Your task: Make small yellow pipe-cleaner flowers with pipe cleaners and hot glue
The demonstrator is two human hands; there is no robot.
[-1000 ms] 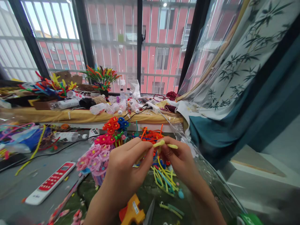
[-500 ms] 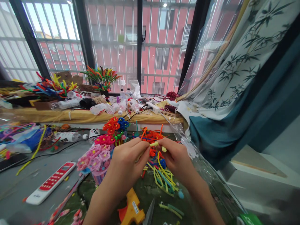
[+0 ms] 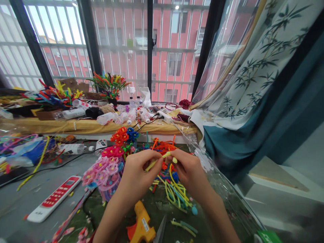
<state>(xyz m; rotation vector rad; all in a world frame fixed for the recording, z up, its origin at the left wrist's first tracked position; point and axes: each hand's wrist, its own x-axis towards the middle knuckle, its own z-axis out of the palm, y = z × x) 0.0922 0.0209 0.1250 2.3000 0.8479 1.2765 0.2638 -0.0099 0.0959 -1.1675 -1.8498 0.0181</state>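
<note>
Pinching one pale-yellow pipe cleaner [image 3: 166,155] between them, left hand [image 3: 142,168] and right hand [image 3: 187,168] close together above worktop [image 3: 162,205]; loose yellow-green stems [image 3: 175,194] below, yellow glue gun [image 3: 142,223] nearer.

- Bare left hand [image 3: 141,168] with slender fingers [image 3: 152,155] and rounded knuckles [image 3: 131,158]
- Bare right hand [image 3: 188,168] of similar build
- Uncovered left forearm [image 3: 113,212], smooth, narrowing toward a bare wrist [image 3: 125,189]
- Uncovered right forearm [image 3: 219,209], likewise tapered
- Fingernails too small to make out

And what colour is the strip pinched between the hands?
Pale yellow; the strip shows best in the head view.
</note>
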